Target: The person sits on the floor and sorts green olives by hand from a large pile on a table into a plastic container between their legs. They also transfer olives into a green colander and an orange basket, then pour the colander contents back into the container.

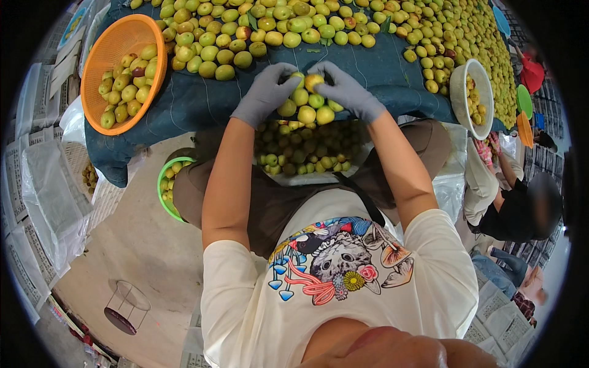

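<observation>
My left hand [265,95], in a grey glove, has its thumb and fingers closed around a green jujube [300,79]. Opposite it, my right hand [353,93], gloved the same way, grips a yellowish jujube [314,83]. Several loose jujubes [307,114] lie between and just below both hands, at the front edge of the table's dark blue cloth [285,57]. Under that edge, between my knees, a container holds many more jujubes [317,163]; part of it is in shadow. My fingertips are partly hidden by the fruit.
A large heap of jujubes [441,32] covers the table's far side. An orange basket [158,83] stands left, a white basket [458,99] right, both holding fruit. By my left knee is a green basket [162,191]. A stool frame [128,306] stands on the floor. People sit at right.
</observation>
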The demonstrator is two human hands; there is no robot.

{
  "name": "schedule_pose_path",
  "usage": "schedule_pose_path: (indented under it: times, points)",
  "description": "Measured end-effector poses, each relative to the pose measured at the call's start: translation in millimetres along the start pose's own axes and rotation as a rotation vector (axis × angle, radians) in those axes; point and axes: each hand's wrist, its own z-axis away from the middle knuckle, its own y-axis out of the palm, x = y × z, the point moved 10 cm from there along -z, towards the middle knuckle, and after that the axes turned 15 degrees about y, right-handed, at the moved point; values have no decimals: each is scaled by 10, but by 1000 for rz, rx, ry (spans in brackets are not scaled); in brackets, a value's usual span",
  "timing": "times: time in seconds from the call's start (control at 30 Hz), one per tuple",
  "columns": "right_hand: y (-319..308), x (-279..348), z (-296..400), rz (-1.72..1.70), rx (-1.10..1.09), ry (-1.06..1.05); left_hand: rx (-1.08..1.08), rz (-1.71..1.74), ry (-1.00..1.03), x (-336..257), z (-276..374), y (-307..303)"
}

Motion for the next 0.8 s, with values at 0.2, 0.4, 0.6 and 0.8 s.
schedule_pose_path:
  times: [0.2,0.4,0.6,0.8]
  points:
    - [159,94,611,-123,351,52,221,237,-170,-231,250,296]
    - [-392,134,-23,-302,-22,136,62,307,-112,-180,227,174]
    - [-515,609,-663,705,-776,-196,-75,314,-139,-53,199,57]
    - [-508,572,-645,361,-453,-166,-167,221,-26,-9,194,-38]
